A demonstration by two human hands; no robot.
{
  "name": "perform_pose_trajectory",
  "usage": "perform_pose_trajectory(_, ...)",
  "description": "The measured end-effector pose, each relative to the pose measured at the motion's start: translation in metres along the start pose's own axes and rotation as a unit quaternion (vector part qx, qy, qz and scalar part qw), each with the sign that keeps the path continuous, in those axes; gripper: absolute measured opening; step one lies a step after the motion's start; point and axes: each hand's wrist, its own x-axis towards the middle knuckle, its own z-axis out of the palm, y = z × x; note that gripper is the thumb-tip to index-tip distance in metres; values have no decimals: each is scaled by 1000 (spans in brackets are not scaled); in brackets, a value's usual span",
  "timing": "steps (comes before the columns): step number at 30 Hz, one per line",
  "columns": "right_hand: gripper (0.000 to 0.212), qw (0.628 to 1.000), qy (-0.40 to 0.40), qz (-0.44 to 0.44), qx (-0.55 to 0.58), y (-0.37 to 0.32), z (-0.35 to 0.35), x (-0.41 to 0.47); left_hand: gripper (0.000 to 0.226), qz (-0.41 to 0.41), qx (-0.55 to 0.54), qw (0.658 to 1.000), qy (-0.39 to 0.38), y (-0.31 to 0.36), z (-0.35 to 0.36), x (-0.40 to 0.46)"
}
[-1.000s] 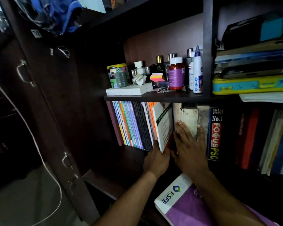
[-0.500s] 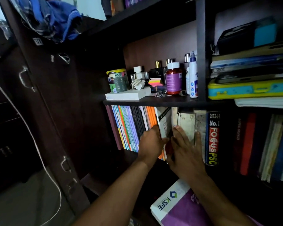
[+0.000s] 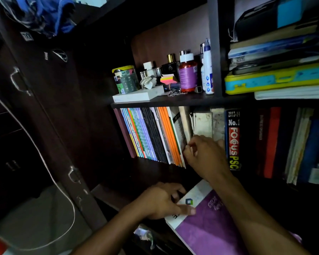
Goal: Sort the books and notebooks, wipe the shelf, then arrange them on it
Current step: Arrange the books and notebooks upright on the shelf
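Dark wooden shelf [image 3: 173,103] holds upright books [image 3: 155,137] beside a cupboard door [image 3: 50,107].

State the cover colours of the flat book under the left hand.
Purple with a white corner, seen in the head view.

Left hand [image 3: 160,201] now off the upright books, down gripping purple-and-white book [image 3: 206,223] corner. Tilted white book [image 3: 179,129] now upright in row; right hand [image 3: 204,155] fingers curl.

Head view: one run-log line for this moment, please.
stage: arranging | left hand: gripping purple-and-white book corner | right hand: at upright books on lower shelf | Focus PSC book: upright
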Motion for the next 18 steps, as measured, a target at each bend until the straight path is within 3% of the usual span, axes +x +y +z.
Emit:
perform_pose_trajectory(2,22,996,-54,43,61,6,-8,1,73,-13,18,1000,-18,8,-1,-10)
perform_pose_trajectory(4,26,975,-165,86,122,18,-10,0,68,-31,-12,999,-11,15,0,-12)
perform_pose_trajectory(8,24,896,-427,79,94,33,-15,-5,58,-67,-114,991,7,17,11,-9)
perform_pose_trajectory(14,58,825,-544,137,68,38,-46,1,47,-83,-190,978,28,10,17,-1)
perform_pose_trajectory(18,56,819,-526,171,150,44,-45,-6,36,-64,-268,960,58,8,4,-3)
